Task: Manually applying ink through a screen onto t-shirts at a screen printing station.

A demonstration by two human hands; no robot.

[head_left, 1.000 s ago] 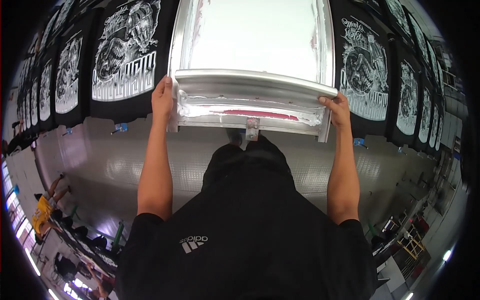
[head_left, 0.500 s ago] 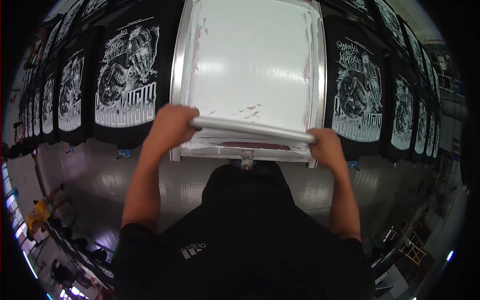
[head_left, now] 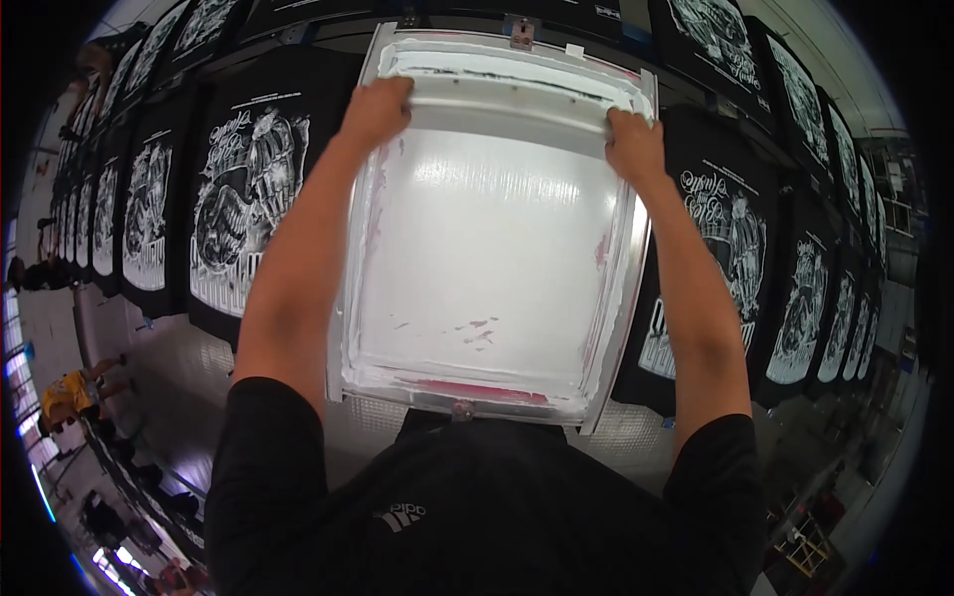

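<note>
A screen-printing frame (head_left: 634,260) with metal sides lies before me, its mesh (head_left: 487,238) coated with white ink and showing reddish patches near the edges. Across its far end runs a long metal squeegee (head_left: 507,104). My left hand (head_left: 381,114) is closed round the squeegee's left end, and my right hand (head_left: 636,147) grips its right end. Both arms reach far forward over the frame. The squeegee's lower edge seems to rest on the mesh. Beyond it, white ink with a dark streak lies along the far edge.
Black T-shirts with white prints lie in rows on the left (head_left: 248,189) and right (head_left: 730,253). One metal clamp (head_left: 522,33) stands at the frame's far edge, another (head_left: 463,409) at its near edge. A person in yellow (head_left: 68,392) is at the far left.
Both hands have carried the squeegee from the near end of the screen to its far end. My arms are now stretched out, and more of the frame shows in view.
</note>
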